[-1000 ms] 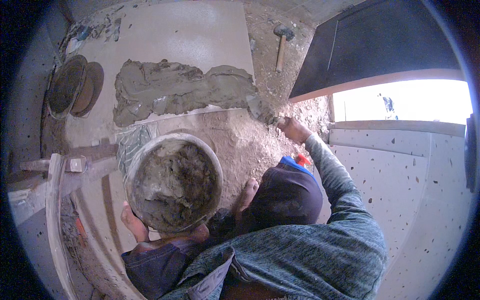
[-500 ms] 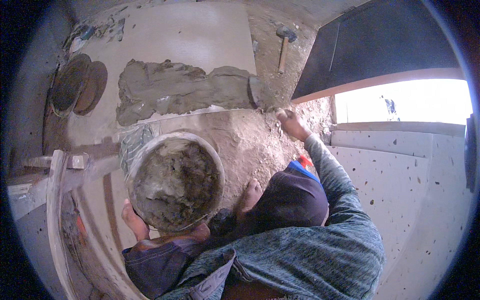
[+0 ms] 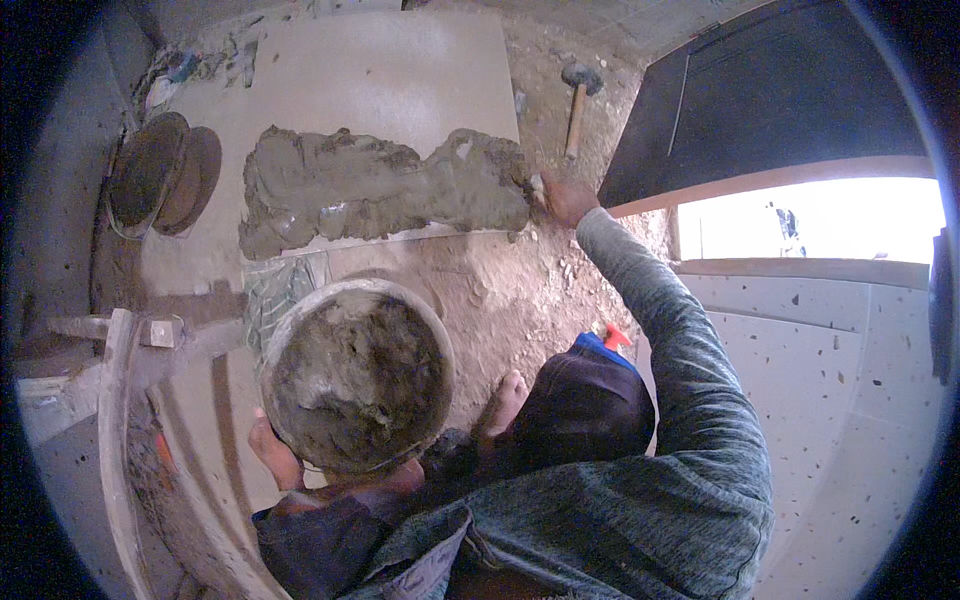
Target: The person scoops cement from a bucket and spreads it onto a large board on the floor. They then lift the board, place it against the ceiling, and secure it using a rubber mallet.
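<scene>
My right hand (image 3: pixel 569 201) is closed round a trowel (image 3: pixel 539 190) at the right end of a band of wet grey mortar (image 3: pixel 380 195). Its blade is mostly lost against the mortar. The band lies thick and uneven along the near part of a large pale tile (image 3: pixel 385 70). Close to my body stands a round bucket (image 3: pixel 447 375) filled with lumpy grey mortar (image 3: pixel 360 370), with my bare feet on either side of it. My left hand cannot be made out.
A mallet (image 3: pixel 577 115) with a dark head lies beyond my right hand. Dark door panel (image 3: pixel 770 90) and speckled white slabs (image 3: pixel 760 350) stand at right. Two round pans (image 3: pixel 150 175) lie at left, above a wooden frame (image 3: pixel 115 430). Rubble covers the ground (image 3: pixel 575 270).
My right hand has moved up and slightly left with the trowel. The mortar's right end now looks flatter and wider. My view has shifted slightly.
</scene>
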Demonstrator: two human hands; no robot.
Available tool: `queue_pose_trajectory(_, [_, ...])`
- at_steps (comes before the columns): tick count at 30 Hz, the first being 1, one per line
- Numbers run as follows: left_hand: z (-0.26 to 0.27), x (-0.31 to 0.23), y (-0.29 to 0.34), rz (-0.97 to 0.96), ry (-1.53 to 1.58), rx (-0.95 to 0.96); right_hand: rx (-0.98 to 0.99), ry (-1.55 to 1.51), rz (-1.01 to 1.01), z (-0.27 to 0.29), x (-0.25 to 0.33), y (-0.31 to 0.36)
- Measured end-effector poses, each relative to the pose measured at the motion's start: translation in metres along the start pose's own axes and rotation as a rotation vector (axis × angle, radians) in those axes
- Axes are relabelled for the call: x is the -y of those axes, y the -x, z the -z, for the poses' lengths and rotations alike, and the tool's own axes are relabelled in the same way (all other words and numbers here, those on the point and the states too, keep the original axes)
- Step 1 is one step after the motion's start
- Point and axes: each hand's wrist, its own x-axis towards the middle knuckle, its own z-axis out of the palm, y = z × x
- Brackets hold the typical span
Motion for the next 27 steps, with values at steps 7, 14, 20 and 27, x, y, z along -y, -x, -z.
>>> queue_pose_trajectory(7, [0.000,0.008,-0.001,0.052,0.129,-0.041,0.024,-0.069,-0.167,-0.018,0.005,-0.032])
queue_pose_trajectory(14, [0.013,0.023,-0.002,0.071,0.095,-0.079,0.194,-0.499,-0.360,-0.003,0.039,0.006])
queue_pose_trajectory(20, [0.003,0.039,-0.007,0.050,-0.025,-0.214,-0.047,-0.857,-0.468,-0.128,-0.022,0.016])
queue_pose_trajectory(27, [0.008,0.021,-0.001,-0.092,-0.075,-0.091,0.179,-1.866,-0.616,-0.061,0.086,-0.017])
